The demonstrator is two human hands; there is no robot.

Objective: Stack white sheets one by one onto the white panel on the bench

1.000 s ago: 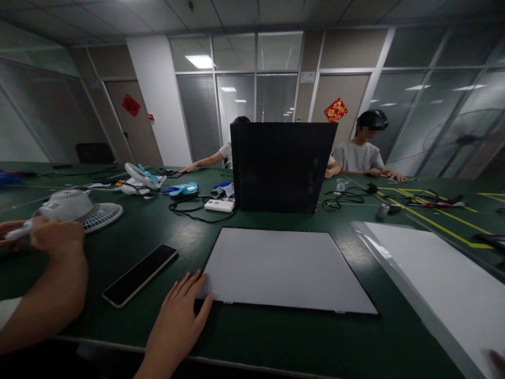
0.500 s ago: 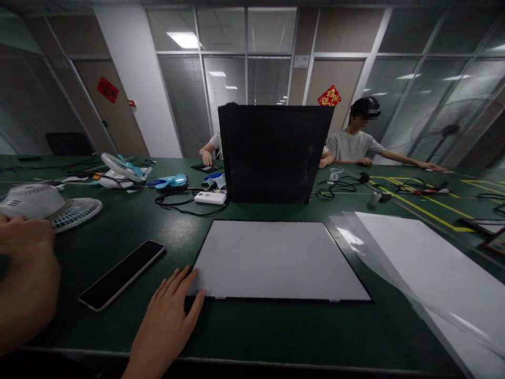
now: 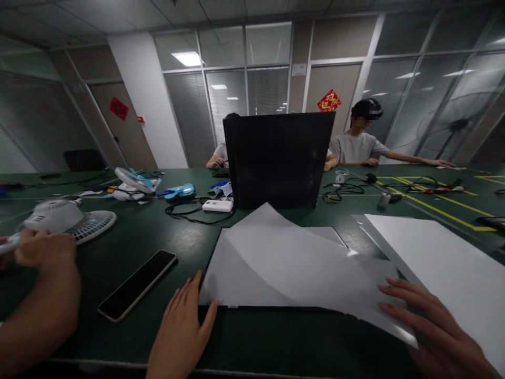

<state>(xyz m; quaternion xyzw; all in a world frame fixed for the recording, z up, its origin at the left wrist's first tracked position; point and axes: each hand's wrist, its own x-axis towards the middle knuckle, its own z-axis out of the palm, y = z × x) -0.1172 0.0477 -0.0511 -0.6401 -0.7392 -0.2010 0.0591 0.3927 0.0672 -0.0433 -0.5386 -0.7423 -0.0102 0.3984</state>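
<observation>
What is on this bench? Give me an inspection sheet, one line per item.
Surface: dark green table, yellow tape lines at the right.
Job's things: white panel flat near the edge; thin white sheet lying skewed over it; larger white sheet to its right.
Clutter: smartphone face up, white fan, small white box, upright black panel behind.
Hands: left hand flat at the panel's near left corner; right hand flat on the thin sheet's near right corner.
Cables: black cable looped by the small white box; another coil farther right.
Surroundings: co-worker's arm at left; person in a grey shirt across the table; glass partitions.
</observation>
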